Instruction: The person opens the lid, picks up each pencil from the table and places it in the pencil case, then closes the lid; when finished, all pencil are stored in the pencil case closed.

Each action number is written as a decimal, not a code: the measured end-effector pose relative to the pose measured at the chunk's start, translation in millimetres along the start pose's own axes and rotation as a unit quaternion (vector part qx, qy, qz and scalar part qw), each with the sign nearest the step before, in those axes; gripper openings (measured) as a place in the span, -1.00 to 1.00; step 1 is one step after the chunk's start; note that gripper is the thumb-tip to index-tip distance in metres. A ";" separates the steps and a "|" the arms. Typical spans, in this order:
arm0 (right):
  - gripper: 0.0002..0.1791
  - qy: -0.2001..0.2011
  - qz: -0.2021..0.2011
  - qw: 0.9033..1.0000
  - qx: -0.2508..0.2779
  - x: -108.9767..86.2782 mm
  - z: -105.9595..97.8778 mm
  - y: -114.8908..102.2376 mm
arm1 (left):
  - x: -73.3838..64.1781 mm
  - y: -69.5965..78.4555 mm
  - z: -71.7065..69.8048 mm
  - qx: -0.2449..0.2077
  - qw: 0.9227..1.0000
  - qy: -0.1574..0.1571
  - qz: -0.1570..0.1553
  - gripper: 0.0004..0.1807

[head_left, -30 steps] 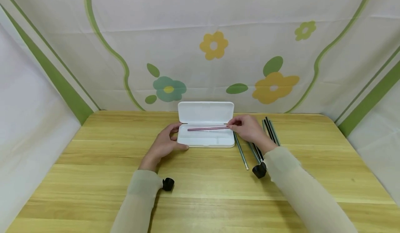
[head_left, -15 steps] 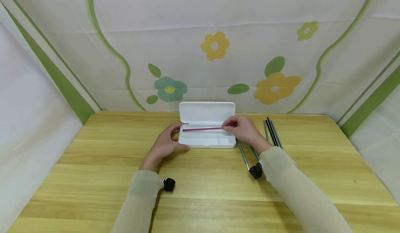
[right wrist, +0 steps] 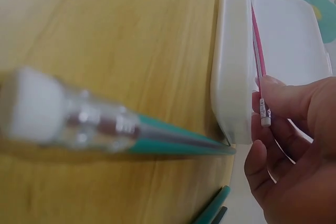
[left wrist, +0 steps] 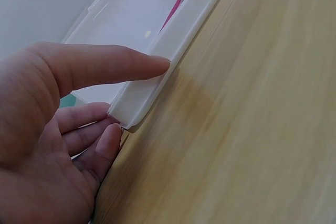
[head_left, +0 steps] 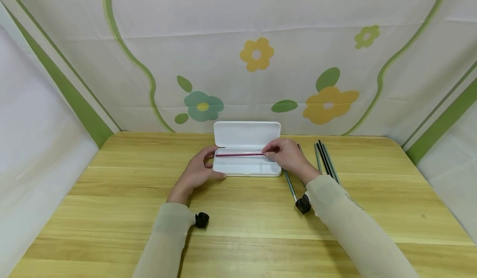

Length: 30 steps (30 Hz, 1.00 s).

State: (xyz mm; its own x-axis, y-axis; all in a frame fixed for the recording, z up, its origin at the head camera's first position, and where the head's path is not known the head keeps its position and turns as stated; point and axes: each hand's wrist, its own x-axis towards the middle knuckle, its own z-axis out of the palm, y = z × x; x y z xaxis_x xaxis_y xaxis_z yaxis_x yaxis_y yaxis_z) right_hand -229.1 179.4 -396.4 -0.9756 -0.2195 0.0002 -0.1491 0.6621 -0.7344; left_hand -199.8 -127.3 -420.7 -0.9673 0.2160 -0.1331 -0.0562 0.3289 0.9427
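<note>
My right hand (head_left: 288, 155) pinches a pink pencil (head_left: 240, 155) near its eraser end, over the long compartment of a white pencil case (head_left: 238, 173). The lid (head_left: 247, 134) is raised at the back. In the right wrist view, thumb and fingers close on the pencil just by its silver ferrule (right wrist: 264, 107) and white eraser. The far tip lies near the case's left end. My left hand (head_left: 196, 171) holds that end. Its thumb (left wrist: 121, 62) presses the front wall in the left wrist view, while the other fingers are at the end wall.
A teal pencil (head_left: 290, 184) with a white eraser lies just right of the case. Several more teal and black pencils (head_left: 326, 161) lie farther right, partly hidden by my right forearm. A flowered cloth (head_left: 238, 83) hangs behind the wooden table (head_left: 238, 220).
My right hand has moved left with the pink pencil, whose tip now lies closer to the case's left end and looks more level. My left hand keeps its place on the case.
</note>
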 end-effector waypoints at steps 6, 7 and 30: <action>-0.89 0.010 -0.026 0.999 -0.028 0.8 3.9 3.0 | 0.5 -1.0 -0.2 0.004 1.000 -0.003 0.004 0.03; -0.89 0.010 -0.031 0.999 -0.036 0.8 4.5 3.6 | 0.7 -1.3 -0.2 0.004 1.000 -0.004 0.005 0.03; -0.83 0.008 -0.039 0.997 -0.072 -0.6 7.5 2.5 | 1.2 -1.2 -0.8 0.014 1.000 0.000 0.000 0.04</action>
State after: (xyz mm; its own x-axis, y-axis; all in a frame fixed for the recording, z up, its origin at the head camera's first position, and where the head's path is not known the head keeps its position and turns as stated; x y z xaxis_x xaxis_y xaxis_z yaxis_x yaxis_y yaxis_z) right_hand -227.7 175.8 -403.4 -0.9624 -0.2635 0.0661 -0.2457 0.7401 -0.6260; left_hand -201.1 -128.1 -421.7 -0.9676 0.2155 -0.1319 -0.0483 0.3548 0.9337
